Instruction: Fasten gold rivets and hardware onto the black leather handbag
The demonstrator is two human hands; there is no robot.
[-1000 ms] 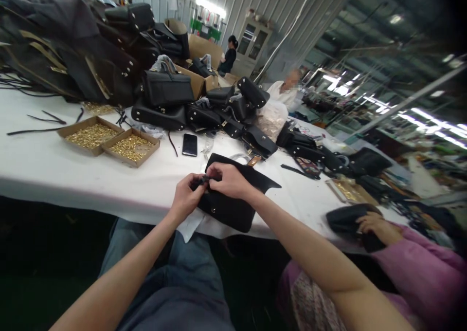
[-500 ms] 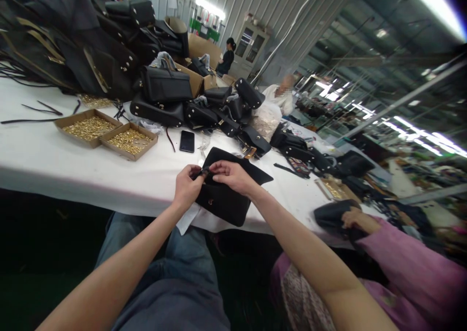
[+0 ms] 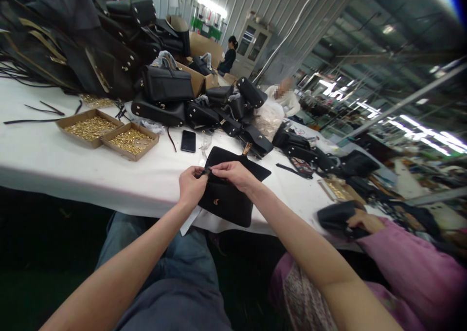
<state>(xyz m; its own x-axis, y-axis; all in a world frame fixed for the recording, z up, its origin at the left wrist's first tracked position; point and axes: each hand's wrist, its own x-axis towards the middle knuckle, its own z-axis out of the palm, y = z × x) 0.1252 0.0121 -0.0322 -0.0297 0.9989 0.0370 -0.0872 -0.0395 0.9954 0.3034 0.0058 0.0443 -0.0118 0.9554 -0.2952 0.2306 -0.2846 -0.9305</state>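
Note:
A black bag (image 3: pixel 229 205) with a small gold clasp (image 3: pixel 216 202) lies at the table's front edge, its flap (image 3: pixel 222 156) opened away from me. Over its left side, my left hand (image 3: pixel 192 182) is closed, pinching a small dark piece whose shape is hard to make out. Just to the right, my right hand (image 3: pixel 233 173) pinches at the same dark piece with thumb and forefinger. The fingertips of both hands nearly meet. A gold fitting (image 3: pixel 247 148) shows at the flap's far edge.
Two cardboard trays (image 3: pixel 105 140) of small gold parts stand on the white table (image 3: pixel 73 170) at left. A phone (image 3: pixel 188 141) lies beyond my left hand. Black bags (image 3: pixel 168 85) are piled behind. At right, a person's pink sleeve (image 3: pixel 390 243) and hand reach to another black bag.
My left hand has shifted slightly right, and my right hand's fingers are drawn closer together. The bag has turned a little; the gold fitting at the flap now stands more upright.

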